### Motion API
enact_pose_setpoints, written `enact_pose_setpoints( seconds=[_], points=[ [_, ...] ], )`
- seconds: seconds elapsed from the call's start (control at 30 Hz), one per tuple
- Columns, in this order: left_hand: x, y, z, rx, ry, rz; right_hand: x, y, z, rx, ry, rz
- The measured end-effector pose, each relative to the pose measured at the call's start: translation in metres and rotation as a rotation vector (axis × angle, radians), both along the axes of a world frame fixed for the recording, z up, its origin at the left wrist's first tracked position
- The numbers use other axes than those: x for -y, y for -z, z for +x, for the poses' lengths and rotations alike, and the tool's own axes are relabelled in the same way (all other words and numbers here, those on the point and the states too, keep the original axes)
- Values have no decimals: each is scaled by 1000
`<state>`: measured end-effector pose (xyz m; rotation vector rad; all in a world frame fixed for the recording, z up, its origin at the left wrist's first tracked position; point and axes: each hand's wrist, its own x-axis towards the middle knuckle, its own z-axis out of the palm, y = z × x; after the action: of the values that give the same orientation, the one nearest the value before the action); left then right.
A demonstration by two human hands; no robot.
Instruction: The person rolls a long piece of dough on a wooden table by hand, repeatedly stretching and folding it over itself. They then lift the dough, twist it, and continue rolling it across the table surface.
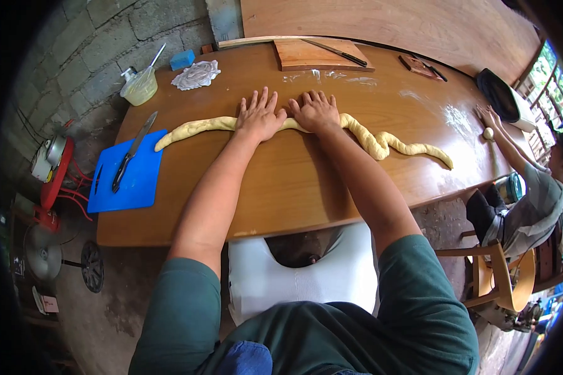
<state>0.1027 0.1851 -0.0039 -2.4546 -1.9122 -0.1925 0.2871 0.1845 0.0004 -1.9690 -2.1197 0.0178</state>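
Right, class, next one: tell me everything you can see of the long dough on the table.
The dough is a pale yellow, soft-looking rope with an uneven, slightly lumpy surface. It lies across the brown table, in one piece as far as shows. Its left stretch curves gently to a rounded end at the edge of the blue board; its right stretch bends sharply, then tapers to a thin tip. The left hand and right hand lie flat over its middle.

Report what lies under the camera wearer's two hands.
A long dough rope runs under the left hand and right hand, showing between them and beyond each outer side on the table. The stretch they cover is hidden, so its shape there cannot be seen.
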Motion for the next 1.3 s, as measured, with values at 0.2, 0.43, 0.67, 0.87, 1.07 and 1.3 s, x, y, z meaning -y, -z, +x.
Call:
enact_pose_setpoints(
  seconds=[0.2,0.43,0.67,0.87,1.07,1.3],
  points=[
    [90,-5,-23,85,161,-11,95,10,6,2,-139,70],
    [168,-41,-72,100,399,110,227,-13,32,-85,-376,231],
    [203,-73,-155,54,385,171,204,-39,113,-64,-255,298],
    [216,-50,-177,-61,68,214,202,-18,119,-21,-144,97],
    [259,-63,-27,224,311,180,212,-5,47,-26,-327,163],
    [116,-2,-4,67,-14,-14,136,5,45,-56,-40,-9]
  ],
)
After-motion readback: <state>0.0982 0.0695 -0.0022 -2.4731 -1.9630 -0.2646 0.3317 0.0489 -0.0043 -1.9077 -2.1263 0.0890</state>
